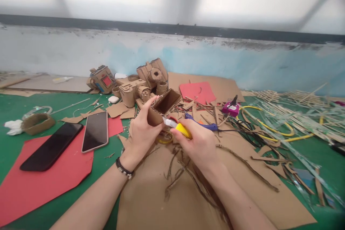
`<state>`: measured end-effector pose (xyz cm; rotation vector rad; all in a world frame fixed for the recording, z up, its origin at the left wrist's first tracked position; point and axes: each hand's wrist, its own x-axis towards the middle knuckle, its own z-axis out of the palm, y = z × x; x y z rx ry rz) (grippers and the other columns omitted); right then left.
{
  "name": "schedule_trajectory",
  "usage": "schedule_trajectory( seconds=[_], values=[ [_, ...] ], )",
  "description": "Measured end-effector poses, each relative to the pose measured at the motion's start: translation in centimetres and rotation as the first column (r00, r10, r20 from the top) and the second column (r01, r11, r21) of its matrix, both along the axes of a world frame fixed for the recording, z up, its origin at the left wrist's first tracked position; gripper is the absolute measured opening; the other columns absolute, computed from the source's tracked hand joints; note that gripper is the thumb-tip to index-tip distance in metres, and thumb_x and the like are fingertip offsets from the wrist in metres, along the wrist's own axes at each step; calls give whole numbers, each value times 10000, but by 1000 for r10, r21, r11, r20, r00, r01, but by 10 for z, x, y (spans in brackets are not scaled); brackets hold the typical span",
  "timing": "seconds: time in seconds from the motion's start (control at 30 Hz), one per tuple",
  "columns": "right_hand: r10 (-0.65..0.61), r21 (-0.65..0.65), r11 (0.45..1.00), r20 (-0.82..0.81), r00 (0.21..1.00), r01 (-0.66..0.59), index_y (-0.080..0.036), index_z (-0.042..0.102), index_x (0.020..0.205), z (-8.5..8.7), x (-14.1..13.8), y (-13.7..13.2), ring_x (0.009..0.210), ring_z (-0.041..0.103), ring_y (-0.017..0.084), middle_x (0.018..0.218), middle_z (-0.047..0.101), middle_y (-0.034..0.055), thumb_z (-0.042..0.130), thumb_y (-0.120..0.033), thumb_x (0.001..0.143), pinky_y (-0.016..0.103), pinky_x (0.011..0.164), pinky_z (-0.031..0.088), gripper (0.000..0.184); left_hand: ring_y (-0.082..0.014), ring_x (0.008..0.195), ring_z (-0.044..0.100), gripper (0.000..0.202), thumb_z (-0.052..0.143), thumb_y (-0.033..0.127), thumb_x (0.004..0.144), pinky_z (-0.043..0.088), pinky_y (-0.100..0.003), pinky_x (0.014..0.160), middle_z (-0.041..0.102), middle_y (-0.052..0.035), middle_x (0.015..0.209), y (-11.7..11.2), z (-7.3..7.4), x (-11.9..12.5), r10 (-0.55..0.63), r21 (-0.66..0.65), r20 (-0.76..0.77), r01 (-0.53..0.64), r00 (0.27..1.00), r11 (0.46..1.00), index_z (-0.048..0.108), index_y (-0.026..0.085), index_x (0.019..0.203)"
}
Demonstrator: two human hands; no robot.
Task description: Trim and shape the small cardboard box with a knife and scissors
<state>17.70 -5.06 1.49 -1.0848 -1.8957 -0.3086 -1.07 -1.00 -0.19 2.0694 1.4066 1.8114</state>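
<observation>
My left hand [144, 127] is closed around a small open cardboard box [168, 102], tilted with its hollow end facing up. In my right hand [198, 140] is a yellow utility knife [183, 130], its blade end against the near edge of the box. Beneath both hands lies a large cardboard sheet [151, 194] with thin torn cardboard strips [175, 176] on it. Just beyond the knife rests a blue glue gun [205, 125], partly hidden by my right hand.
Cardboard camera models [130, 91] stand behind the box. Two phones, one black [52, 147] and one pink-edged [95, 132], lie at left near red paper [78, 172]. At right are a purple power adapter [231, 109], a yellow cable [280, 134] and thin wooden sticks [304, 99].
</observation>
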Motion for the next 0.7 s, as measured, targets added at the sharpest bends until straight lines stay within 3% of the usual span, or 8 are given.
schedule_trajectory(
  seconds=[0.27, 0.4, 0.7],
  values=[
    [-77, 65, 995, 20, 997, 75, -192, 745, 938, -1, 1, 2, 643, 693, 148, 775, 781, 28, 493, -617, 1136, 276, 608, 421, 533, -283, 1377, 718, 695, 809, 195, 858, 638, -404, 1093, 720, -15, 1525, -2, 3, 3, -21, -7, 15, 21, 1000, 1000, 586, 339, 1501],
    [-70, 118, 991, 16, 997, 67, -183, 746, 952, 0, 0, 2, 658, 703, 144, 794, 792, 31, 520, -595, 1135, 269, 624, 436, 504, -279, 1349, 735, 684, 836, 234, 873, 642, -392, 1076, 731, -8, 1509, -2, 4, 5, 27, -10, 48, -27, 998, 1000, 588, 347, 1499],
    [-87, 108, 991, 13, 996, 85, -196, 772, 960, 2, -1, 0, 644, 705, 140, 781, 793, 35, 478, -613, 1144, 260, 611, 436, 543, -272, 1352, 733, 673, 859, 248, 883, 641, -365, 1054, 732, -17, 1503, 1, 2, 5, 33, 42, 40, -35, 999, 999, 593, 338, 1494]
  ],
)
